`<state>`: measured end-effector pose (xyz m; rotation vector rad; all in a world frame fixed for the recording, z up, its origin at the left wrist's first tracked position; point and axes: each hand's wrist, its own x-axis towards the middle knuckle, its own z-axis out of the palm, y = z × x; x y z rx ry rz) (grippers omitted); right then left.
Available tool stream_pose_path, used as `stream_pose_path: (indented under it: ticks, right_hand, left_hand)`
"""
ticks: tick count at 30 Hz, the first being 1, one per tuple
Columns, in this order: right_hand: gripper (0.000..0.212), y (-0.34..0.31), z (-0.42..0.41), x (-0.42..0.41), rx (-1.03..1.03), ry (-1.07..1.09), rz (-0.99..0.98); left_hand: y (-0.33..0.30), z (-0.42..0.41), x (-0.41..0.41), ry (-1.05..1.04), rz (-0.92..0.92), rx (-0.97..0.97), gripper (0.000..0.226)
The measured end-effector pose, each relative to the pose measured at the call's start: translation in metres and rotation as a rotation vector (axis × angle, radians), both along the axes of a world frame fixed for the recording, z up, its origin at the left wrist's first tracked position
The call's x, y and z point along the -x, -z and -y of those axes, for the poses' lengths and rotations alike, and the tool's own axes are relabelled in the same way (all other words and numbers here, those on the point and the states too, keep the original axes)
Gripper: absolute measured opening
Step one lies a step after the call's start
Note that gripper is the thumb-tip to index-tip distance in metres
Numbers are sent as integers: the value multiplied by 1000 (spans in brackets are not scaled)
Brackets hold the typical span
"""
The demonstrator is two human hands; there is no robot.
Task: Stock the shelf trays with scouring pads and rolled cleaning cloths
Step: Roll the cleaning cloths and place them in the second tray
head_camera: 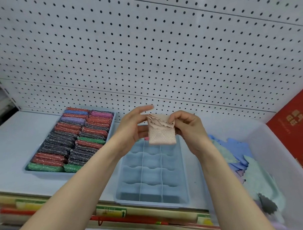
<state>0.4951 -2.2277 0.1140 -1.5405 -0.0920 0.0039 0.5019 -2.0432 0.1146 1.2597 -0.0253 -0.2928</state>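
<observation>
Pink cloth [161, 131] between hands: right hand [186, 128] pinches, left hand [132, 127] touches.

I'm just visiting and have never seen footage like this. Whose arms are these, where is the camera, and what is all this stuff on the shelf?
There is no machine here: these are a person's two bare arms, filmed by one wide-angle camera worn on their head, looking forward and down. That is why the pegboard behind looks curved.

On the shelf, the left tray is packed with rows of glittery scouring pads in red, dark, green and purple. The divided tray in the middle has nearly all its compartments empty. The clear bin on the right holds loose cleaning cloths.

The right hand pinches the top of a folded pink cloth above the divided tray, while the left hand touches it with its fingers fairly straight.
</observation>
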Motion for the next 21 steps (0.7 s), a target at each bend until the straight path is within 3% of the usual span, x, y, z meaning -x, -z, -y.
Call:
stream_pose_path:
  ticks: [3, 6, 10, 13, 18, 21]
  right_hand:
    - [47, 5, -4, -1, 54, 4, 53]
    - [38, 4, -7, 0, 75, -3, 3]
    - [12, 5, -8, 4, -48, -54, -172]
    - [32, 10, -11, 7, 62, -153, -200]
    - [24, 19, -23, 3, -56, 89, -53]
    - [31, 27, -26, 5, -24, 104, -96]
  left_hand:
    - [4, -5, 0, 102, -79, -105, 31]
    - [14, -4, 2, 20, 12, -172, 24]
    - [20, -8, -1, -71, 148, -244, 20]
    - [17, -10, -3, -68, 229, -296, 23]
    - [22, -14, -10, 41, -16, -62, 26]
    - [37, -13, -18, 36, -9, -110, 24]
